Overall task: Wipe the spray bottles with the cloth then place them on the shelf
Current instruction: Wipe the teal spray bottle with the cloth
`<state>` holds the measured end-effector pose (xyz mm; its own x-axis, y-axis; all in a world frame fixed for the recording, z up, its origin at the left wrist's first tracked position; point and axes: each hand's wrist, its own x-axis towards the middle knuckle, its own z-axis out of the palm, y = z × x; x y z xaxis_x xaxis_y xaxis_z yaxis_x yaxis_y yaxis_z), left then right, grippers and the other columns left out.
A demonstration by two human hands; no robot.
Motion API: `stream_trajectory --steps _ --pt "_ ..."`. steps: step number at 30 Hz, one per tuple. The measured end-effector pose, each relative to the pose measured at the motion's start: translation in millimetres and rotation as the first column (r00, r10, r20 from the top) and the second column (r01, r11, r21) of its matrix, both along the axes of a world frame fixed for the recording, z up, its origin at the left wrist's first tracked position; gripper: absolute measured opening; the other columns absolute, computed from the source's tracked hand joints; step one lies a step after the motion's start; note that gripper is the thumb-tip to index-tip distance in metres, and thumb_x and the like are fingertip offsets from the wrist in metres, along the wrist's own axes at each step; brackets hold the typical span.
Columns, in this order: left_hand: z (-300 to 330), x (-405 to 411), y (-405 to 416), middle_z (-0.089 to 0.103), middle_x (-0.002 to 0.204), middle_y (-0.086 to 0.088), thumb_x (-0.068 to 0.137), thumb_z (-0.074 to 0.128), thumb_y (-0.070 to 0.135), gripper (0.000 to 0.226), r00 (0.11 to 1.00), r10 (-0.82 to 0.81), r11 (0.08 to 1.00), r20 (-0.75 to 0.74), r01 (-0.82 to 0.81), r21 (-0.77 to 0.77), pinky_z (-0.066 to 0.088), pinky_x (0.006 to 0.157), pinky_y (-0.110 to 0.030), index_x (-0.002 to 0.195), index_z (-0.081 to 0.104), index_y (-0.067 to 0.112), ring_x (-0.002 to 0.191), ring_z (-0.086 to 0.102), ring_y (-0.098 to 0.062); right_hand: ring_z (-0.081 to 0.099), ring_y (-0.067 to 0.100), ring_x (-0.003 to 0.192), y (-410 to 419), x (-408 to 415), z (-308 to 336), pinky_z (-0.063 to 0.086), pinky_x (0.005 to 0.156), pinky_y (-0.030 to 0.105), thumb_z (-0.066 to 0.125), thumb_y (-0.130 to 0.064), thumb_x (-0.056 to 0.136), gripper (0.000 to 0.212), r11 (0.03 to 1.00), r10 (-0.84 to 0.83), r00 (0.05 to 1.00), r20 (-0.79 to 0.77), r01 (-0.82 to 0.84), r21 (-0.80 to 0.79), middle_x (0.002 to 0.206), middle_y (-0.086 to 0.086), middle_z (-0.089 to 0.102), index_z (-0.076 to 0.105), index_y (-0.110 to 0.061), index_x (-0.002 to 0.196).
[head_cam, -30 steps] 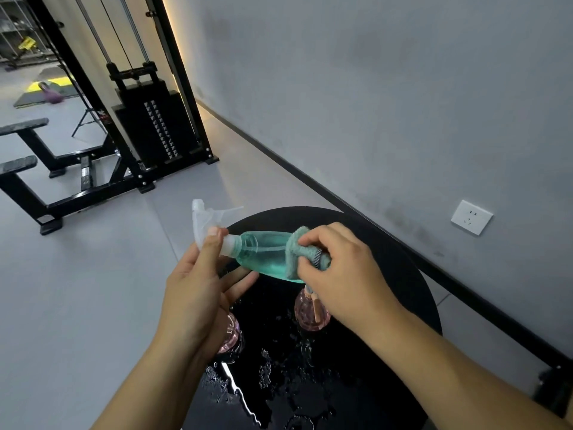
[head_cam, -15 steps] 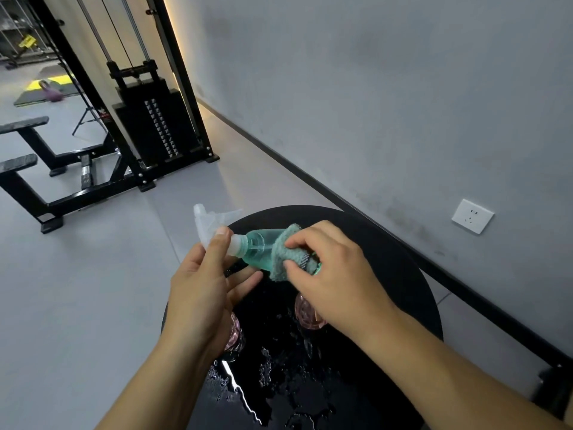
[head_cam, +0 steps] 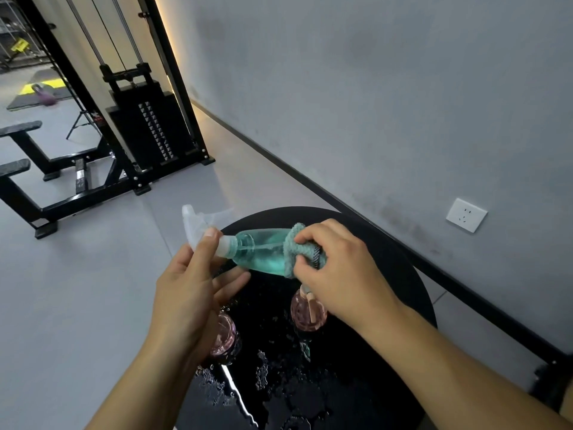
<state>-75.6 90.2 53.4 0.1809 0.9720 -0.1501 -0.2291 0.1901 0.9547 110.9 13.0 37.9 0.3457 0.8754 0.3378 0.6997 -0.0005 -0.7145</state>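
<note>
The teal bottle (head_cam: pixel 263 252) lay on its side in the air above the round table (head_cam: pixel 397 256), held level so that its whole flank was open to the cloth (head_cam: pixel 296 246). The cloth was folded round the bottle's base end, and the right hand (head_cam: pixel 338 271) pinched it there, fingers curled over the top and thumb below, a hold that looked suited to sliding or twisting along the body. The left hand (head_cam: pixel 186 293) steadied the other end: its thumb pressed on the neck just behind the clear sprayer (head_cam: pixel 198 217), while the remaining fingers lay nearly straight beneath, apparently as a rest that kept the bottle from turning.

Under the hands two pink bottles (head_cam: pixel 308 311) stood upright on the table, one partly hidden by the left wrist; they seemed to be waiting their turn. Water drops (head_cam: pixel 279 377) lay scattered over the black top. No shelf was in view, so placing looked some way off.
</note>
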Motion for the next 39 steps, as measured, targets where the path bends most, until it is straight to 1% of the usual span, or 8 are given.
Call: stream_trajectory --steps 8,12,15,19,24,29,35,39 --pt "4 -15 11 0.079 0.100 -0.011 0.100 0.064 0.043 0.025 0.997 -0.014 1.000 0.079 0.013 0.006 0.063 0.090 -0.052 0.108 0.074 0.022 0.109 0.076 -0.044 0.062 -0.005 0.100 0 12 -2 0.052 0.082 0.011 0.074 -0.020 0.091 0.016 0.998 -0.063 0.981 -0.182 0.060 -0.021 0.106 -0.020 0.063 0.069 -0.031 0.101" --pt "6 -18 13 0.079 0.108 -0.009 0.096 0.061 0.051 0.029 0.994 -0.030 1.000 0.109 0.030 0.001 0.068 0.072 -0.046 0.106 0.073 0.027 0.111 0.075 -0.043 0.065 -0.005 0.101 1 12 0 0.055 0.086 0.016 0.078 -0.026 0.090 0.016 0.999 -0.051 0.961 -0.273 0.051 -0.009 0.106 -0.019 0.069 0.070 -0.035 0.100" --pt "5 -14 11 0.078 0.121 -0.009 0.097 0.057 0.055 0.038 0.989 0.002 1.000 0.150 -0.002 -0.004 0.067 0.084 -0.049 0.115 0.068 0.023 0.115 0.074 -0.040 0.069 0.000 0.098 4 9 1 0.058 0.087 0.026 0.081 -0.027 0.088 0.017 0.999 -0.047 0.915 -0.401 0.054 0.004 0.102 -0.019 0.073 0.070 -0.035 0.098" --pt "6 -5 7 0.079 0.122 0.000 0.095 0.054 0.064 0.054 0.982 0.051 0.999 0.179 -0.052 -0.003 0.063 0.089 -0.049 0.124 0.067 0.021 0.117 0.075 -0.027 0.072 0.003 0.090 1 -2 1 0.060 0.077 0.023 0.084 -0.021 0.084 0.019 1.000 -0.008 0.874 -0.486 0.021 0.021 0.097 -0.017 0.075 0.071 -0.031 0.094" --pt "5 -4 8 0.081 0.109 -0.002 0.095 0.070 0.048 0.032 0.985 0.113 0.994 0.129 -0.110 -0.029 0.061 0.092 -0.049 0.105 0.063 0.018 0.107 0.078 -0.022 0.073 0.008 0.089 2 -8 -2 0.057 0.076 0.023 0.085 -0.016 0.083 0.021 0.998 0.045 0.830 -0.556 -0.017 0.055 0.095 -0.014 0.074 0.072 -0.028 0.093" --pt "9 -5 12 0.079 0.117 -0.009 0.096 0.072 0.045 0.056 0.962 0.157 0.984 0.222 -0.133 -0.122 0.061 0.099 -0.048 0.136 0.062 0.008 0.113 0.076 -0.027 0.073 0.010 0.098 0 -8 -1 0.062 0.089 0.032 0.085 -0.016 0.084 0.021 0.995 0.098 0.840 -0.534 -0.079 0.058 0.099 -0.012 0.075 0.073 -0.029 0.095" --pt "10 -12 18 0.080 0.106 -0.009 0.104 0.064 0.041 0.025 0.950 0.134 0.975 0.281 -0.075 -0.209 0.063 0.092 -0.047 0.113 0.066 0.017 0.108 0.078 -0.026 0.073 0.010 0.102 -1 5 4 0.061 0.093 0.041 0.084 -0.018 0.084 0.021 0.997 0.045 0.854 -0.518 -0.002 0.084 0.102 -0.011 0.076 0.073 -0.031 0.095" --pt "6 -14 20 0.077 0.100 -0.007 0.109 0.054 0.041 0.030 0.974 0.042 0.973 0.224 0.011 -0.231 0.067 0.070 -0.048 0.116 0.065 0.015 0.099 0.076 -0.025 0.074 0.008 0.096 -3 15 5 0.061 0.083 0.037 0.084 -0.018 0.083 0.020 0.995 -0.013 0.861 -0.509 0.064 0.083 0.100 -0.013 0.077 0.074 -0.031 0.094"
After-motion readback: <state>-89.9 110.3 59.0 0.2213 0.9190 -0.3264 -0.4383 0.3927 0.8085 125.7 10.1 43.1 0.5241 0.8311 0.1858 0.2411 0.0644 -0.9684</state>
